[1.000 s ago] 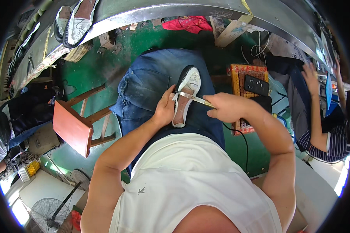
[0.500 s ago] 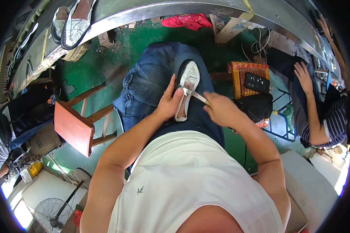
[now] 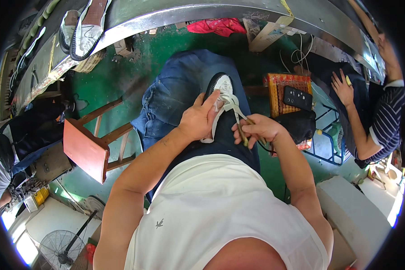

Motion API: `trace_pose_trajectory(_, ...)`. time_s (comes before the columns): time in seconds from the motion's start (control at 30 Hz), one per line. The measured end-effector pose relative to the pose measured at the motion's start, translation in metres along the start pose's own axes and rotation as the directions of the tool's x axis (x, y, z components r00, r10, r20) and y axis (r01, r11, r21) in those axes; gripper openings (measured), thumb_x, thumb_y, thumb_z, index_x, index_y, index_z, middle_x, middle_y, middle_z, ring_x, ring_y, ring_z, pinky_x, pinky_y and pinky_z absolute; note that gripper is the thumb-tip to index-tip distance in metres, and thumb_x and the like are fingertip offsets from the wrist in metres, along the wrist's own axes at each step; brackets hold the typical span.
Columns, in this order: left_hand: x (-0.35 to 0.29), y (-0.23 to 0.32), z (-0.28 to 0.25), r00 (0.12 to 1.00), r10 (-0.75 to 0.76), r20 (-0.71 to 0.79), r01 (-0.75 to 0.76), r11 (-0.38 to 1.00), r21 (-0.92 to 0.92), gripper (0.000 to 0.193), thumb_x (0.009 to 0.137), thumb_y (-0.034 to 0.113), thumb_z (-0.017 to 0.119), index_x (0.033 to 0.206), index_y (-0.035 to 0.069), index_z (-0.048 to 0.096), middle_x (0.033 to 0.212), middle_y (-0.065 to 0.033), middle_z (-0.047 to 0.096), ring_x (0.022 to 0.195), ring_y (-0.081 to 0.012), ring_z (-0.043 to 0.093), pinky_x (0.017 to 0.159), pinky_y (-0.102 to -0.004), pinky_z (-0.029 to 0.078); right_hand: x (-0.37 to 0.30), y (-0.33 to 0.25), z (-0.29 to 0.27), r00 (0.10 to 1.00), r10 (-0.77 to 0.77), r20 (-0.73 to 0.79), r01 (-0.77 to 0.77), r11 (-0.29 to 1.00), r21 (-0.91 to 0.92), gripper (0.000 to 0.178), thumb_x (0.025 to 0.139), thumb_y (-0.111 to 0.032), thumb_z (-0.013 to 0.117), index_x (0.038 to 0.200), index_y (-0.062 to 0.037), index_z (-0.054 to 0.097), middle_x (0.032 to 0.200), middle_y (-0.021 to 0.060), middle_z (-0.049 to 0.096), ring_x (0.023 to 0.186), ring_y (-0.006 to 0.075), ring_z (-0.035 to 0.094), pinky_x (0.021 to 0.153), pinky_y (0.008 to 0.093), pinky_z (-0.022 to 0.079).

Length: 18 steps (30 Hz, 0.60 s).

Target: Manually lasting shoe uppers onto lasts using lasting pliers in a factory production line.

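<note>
A white shoe [image 3: 218, 101] is held sole-up on the lap over blue jeans [image 3: 175, 94], hemmed in by a red stool [image 3: 83, 148] on the left and a woven crate [image 3: 289, 85] on the right, with bare green floor [image 3: 121, 85] left open beyond the knees. The left hand [image 3: 197, 120] is pressed flat on the shoe's side with fingers closed around it, while the right hand [image 3: 258, 130] is curled tight round the handles of pincers [image 3: 234, 108] whose head is set against the shoe's edge. Compared with half a second ago, the right hand has been drawn back and the pincers tilted more upright; farther off, another person's hand [image 3: 343, 87] is resting beside the steel bench [image 3: 175, 13].
</note>
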State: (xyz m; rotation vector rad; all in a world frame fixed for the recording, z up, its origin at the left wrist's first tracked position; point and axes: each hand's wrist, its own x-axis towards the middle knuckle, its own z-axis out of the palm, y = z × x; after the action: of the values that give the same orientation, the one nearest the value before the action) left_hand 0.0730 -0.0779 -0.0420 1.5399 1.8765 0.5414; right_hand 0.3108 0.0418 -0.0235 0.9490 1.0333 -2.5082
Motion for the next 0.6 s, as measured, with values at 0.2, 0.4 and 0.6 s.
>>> trace_pose_trajectory(0.2,0.001,0.006,-0.001,0.997,0.052,0.064,-0.056,0.996,0.069,0.055,0.103,0.029,0.049,0.156,0.022,0.035,0.144,-0.0352,0.046,0.114,-0.0504,0.062,0.088,-0.0487,0.056,0.038,-0.009,0.000,0.776,-0.535,-0.333,0.417,0.832,-0.366,0.045,0.109,-0.039,0.043,0.110,0.0026,0.060,0.083,0.0071,0.066,0.065,0.0141,0.062,0.059,0.0291,0.050)
trace_pose_trajectory(0.4,-0.006,-0.013,0.024,0.978,-0.135,-0.159,0.098,0.971,-0.220,0.077,0.102,0.036,0.051,0.158,-0.001,0.013,0.151,-0.0318,0.041,0.114,-0.0512,0.060,0.095,-0.0492,0.052,0.034,-0.034,0.020,0.750,-0.650,-0.126,0.295,0.498,-0.815,0.042,0.106,-0.036,0.048,0.099,0.0036,0.060,0.083,0.0175,0.067,0.074,0.0325,0.068,0.069,0.0417,0.053)
trace_pose_trajectory(0.6,-0.017,-0.018,-0.015,0.945,-0.122,0.304,0.270,0.816,-0.511,0.088,0.098,0.027,0.060,0.160,-0.001,0.005,0.151,-0.0317,0.042,0.136,-0.0376,0.050,0.111,-0.0374,0.040,0.028,-0.022,0.033,0.849,-0.526,-0.057,0.040,0.171,-0.984,0.040,0.103,-0.036,0.050,0.095,0.0019,0.058,0.092,0.0247,0.067,0.087,0.0459,0.065,0.076,0.0538,0.050)
